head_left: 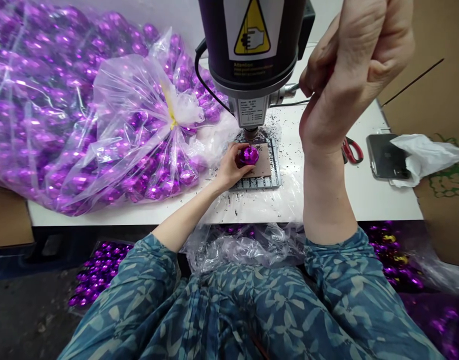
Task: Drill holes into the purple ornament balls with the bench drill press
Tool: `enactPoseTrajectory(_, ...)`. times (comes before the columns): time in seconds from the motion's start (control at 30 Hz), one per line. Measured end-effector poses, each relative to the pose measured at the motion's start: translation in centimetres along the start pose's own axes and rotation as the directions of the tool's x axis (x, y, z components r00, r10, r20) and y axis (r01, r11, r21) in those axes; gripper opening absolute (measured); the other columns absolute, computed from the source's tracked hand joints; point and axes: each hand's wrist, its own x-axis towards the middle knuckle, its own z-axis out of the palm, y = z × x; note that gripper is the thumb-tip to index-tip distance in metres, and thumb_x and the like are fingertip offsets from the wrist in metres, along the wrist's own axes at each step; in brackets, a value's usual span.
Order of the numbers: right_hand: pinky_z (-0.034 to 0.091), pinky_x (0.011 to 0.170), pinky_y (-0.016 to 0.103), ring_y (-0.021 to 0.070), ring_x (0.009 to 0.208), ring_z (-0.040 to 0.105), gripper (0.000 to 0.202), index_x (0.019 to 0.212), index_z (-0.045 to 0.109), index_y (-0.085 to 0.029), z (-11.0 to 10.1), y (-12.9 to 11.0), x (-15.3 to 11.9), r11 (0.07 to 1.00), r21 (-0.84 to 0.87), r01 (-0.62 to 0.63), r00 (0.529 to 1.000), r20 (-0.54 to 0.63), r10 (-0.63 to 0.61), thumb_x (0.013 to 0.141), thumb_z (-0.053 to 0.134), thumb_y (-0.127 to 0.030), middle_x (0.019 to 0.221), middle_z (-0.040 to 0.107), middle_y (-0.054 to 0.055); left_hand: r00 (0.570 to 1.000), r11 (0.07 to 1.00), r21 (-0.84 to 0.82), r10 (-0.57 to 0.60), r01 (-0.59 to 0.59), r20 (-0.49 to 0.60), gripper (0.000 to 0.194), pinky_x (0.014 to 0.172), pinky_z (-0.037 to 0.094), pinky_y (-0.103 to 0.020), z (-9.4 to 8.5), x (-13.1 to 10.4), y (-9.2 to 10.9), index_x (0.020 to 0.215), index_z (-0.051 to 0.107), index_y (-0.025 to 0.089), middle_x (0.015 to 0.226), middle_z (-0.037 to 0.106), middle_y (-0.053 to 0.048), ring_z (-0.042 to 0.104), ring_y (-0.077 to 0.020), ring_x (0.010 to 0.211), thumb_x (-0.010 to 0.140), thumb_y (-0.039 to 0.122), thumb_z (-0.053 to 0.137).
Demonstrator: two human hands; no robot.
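Observation:
My left hand (231,167) holds a shiny purple ball (249,155) between thumb and fingers. The ball rests on a brown board (265,162) over the slotted metal base (276,175) of a drill press (252,80). The tool's lower end is right above the ball; where they meet is too small to make out. Raised at the upper right, my right hand (359,65) is closed round the press's lever, whose grip is mostly hidden by the fingers.
A big clear bag of purple balls (75,105) covers the table's left side. Red-handled pliers (352,151), a dark phone (387,156) and white tissue (424,157) lie at right. Dark shavings surround the base. Cardboard (432,75) stands at right; more purple balls (100,270) are below the table.

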Motion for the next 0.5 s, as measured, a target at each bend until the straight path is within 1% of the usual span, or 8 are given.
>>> enactPoseTrajectory(0.07, 0.029, 0.044, 0.009, -0.0046, 0.040, 0.035, 0.041, 0.074, 0.066, -0.015, 0.0, 0.0, 0.0, 1.000, 0.003, 0.001, 1.000, -0.004, -0.001, 0.076, 0.069, -0.056, 0.048, 0.032, -0.010, 1.000, 0.999, 0.039, 0.019, -0.018, -0.013, 0.059, 0.100, 0.061, -0.041, 0.2, -0.3, 0.4, 0.131, 0.061, 0.021, 0.128, 0.065, -0.010, 0.068, -0.0262, 0.117, 0.079, 0.020, 0.089)
enactPoseTrajectory(0.13, 0.029, 0.044, 0.009, -0.0047, 0.041, 0.035, 0.041, 0.076, 0.068, -0.015, 0.0, 0.1, -0.1, 1.000, 0.008, 0.005, 1.000, -0.007, -0.005, 0.076, 0.069, -0.056, 0.048, 0.032, -0.010, 1.000, 0.998, 0.054, 0.014, -0.013, -0.020, 0.062, 0.100, 0.061, -0.041, 0.3, -0.6, 0.6, 0.134, 0.059, 0.021, 0.128, 0.065, -0.010, 0.068, -0.0261, 0.118, 0.080, 0.022, 0.089)
enactPoseTrajectory(0.2, 0.028, 0.044, 0.009, -0.0050, 0.041, 0.034, 0.041, 0.075, 0.068, -0.015, 0.0, 0.1, -0.1, 1.000, 0.010, 0.014, 1.000, -0.008, -0.014, 0.077, 0.070, -0.055, 0.048, 0.031, -0.009, 1.000, 0.998, 0.055, 0.005, -0.003, -0.027, 0.063, 0.097, 0.062, -0.040, 0.4, -0.9, 0.5, 0.136, 0.058, 0.022, 0.131, 0.066, -0.011, 0.069, -0.0262, 0.117, 0.082, 0.029, 0.090)
enactPoseTrajectory(0.3, 0.027, 0.045, 0.009, -0.0055, 0.040, 0.033, 0.038, 0.074, 0.066, -0.015, -0.1, 0.0, -0.1, 1.000, -0.004, 0.029, 1.000, -0.002, -0.029, 0.078, 0.070, -0.053, 0.048, 0.032, -0.010, 1.000, 0.999, 0.035, -0.003, 0.004, -0.026, 0.058, 0.089, 0.063, -0.038, 0.4, -1.1, 0.5, 0.137, 0.058, 0.022, 0.126, 0.070, -0.011, 0.072, -0.0243, 0.107, 0.089, 0.040, 0.085)
enactPoseTrajectory(0.37, 0.027, 0.045, 0.009, -0.0057, 0.041, 0.034, 0.034, 0.075, 0.065, -0.015, -0.1, -0.1, -0.2, 0.999, -0.017, 0.034, 0.999, 0.010, -0.034, 0.080, 0.070, -0.049, 0.050, 0.033, -0.010, 1.000, 1.000, 0.016, 0.019, -0.019, -0.020, 0.054, 0.090, 0.063, -0.038, 0.6, -1.1, 0.5, 0.137, 0.059, 0.022, 0.124, 0.073, -0.011, 0.073, -0.0238, 0.106, 0.092, 0.039, 0.083)
enactPoseTrajectory(0.43, 0.027, 0.046, 0.009, -0.0060, 0.043, 0.036, 0.031, 0.075, 0.064, -0.016, -0.2, -0.1, -0.2, 0.999, -0.023, 0.043, 0.999, 0.019, -0.043, 0.083, 0.070, -0.045, 0.051, 0.033, -0.010, 0.999, 0.999, 0.001, 0.042, -0.042, -0.027, 0.054, 0.094, 0.062, -0.040, 0.9, -1.0, 0.5, 0.135, 0.060, 0.022, 0.126, 0.073, -0.011, 0.072, -0.0246, 0.111, 0.090, 0.037, 0.085)
enactPoseTrajectory(0.5, 0.027, 0.047, 0.009, -0.0060, 0.044, 0.038, 0.030, 0.074, 0.062, -0.015, -0.3, -0.1, -0.2, 0.998, -0.026, 0.048, 0.999, 0.024, -0.048, 0.085, 0.069, -0.042, 0.052, 0.035, -0.009, 0.999, 0.999, -0.018, 0.026, -0.027, -0.047, 0.055, 0.095, 0.062, -0.040, 1.3, -0.9, 0.3, 0.133, 0.061, 0.023, 0.126, 0.073, -0.010, 0.072, -0.0240, 0.110, 0.087, 0.037, 0.088)
